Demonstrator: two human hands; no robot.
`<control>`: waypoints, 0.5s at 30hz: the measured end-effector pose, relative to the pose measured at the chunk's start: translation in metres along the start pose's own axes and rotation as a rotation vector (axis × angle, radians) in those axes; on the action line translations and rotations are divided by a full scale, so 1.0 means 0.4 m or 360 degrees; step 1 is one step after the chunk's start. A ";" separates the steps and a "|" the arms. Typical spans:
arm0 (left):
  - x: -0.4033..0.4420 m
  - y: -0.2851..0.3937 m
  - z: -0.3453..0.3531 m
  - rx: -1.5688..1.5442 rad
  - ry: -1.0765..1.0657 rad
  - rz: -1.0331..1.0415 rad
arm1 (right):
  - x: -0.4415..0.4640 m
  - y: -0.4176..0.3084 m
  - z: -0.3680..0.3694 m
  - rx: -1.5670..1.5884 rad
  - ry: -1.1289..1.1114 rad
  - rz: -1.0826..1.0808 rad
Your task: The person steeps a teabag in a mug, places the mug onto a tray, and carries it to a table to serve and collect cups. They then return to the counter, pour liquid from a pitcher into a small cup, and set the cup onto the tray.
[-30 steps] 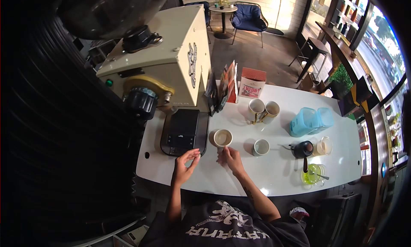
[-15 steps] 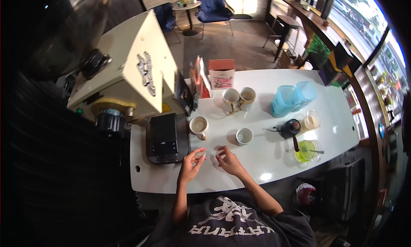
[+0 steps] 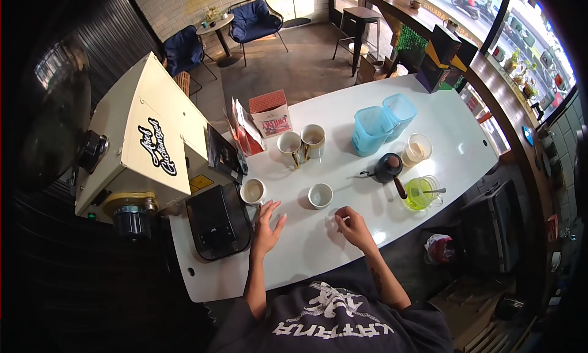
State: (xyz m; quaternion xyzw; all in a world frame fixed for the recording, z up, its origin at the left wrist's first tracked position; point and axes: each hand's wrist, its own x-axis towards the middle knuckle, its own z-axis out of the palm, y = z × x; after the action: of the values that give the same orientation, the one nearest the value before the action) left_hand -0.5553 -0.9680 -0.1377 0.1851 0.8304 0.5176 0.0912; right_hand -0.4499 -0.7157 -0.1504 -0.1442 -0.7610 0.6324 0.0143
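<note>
My left hand (image 3: 267, 226) has its fingers apart, with nothing held, just below the handle of a light cup (image 3: 253, 192). That cup stands beside a black scale (image 3: 211, 221) on a dark tray. To the right, my right hand (image 3: 353, 225) hovers over the white table (image 3: 294, 249) with its fingers curled; whether anything small is inside cannot be seen. A white handleless cup (image 3: 320, 195) stands between and beyond the hands. Two mugs with gold handles, one left (image 3: 289, 146) and one right (image 3: 313, 138), stand farther back.
A cream grinder (image 3: 147, 145) rises at the left. Red-and-white box (image 3: 271, 115) and packets are at the back. On the right stand blue containers (image 3: 370, 131), a glass cup (image 3: 418, 148), a dark pot (image 3: 388, 168) with a handle and a green-filled glass cup (image 3: 420, 194).
My right hand has let go of the light cup and moved away to the right. My left hand is now close to that cup's handle. The camera view has turned rightward.
</note>
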 end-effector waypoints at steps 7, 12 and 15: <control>0.016 -0.038 -0.032 0.0163 0.0135 0.0114 | 0.043 -0.018 0.015 -0.0089 0.0129 -0.0047; 0.007 -0.033 -0.027 -0.0158 0.0039 -0.0042 | 0.075 -0.002 0.042 -0.0351 0.0198 -0.0265; 0.006 -0.026 0.020 -0.0376 -0.0070 -0.0006 | 0.062 -0.027 0.050 -0.0241 0.0111 -0.0119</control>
State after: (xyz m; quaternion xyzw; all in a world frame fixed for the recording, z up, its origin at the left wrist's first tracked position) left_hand -0.5570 -0.9645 -0.1505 0.1827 0.7617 0.6076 0.1315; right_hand -0.4799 -0.7306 -0.1479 -0.1383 -0.8106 0.5665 0.0534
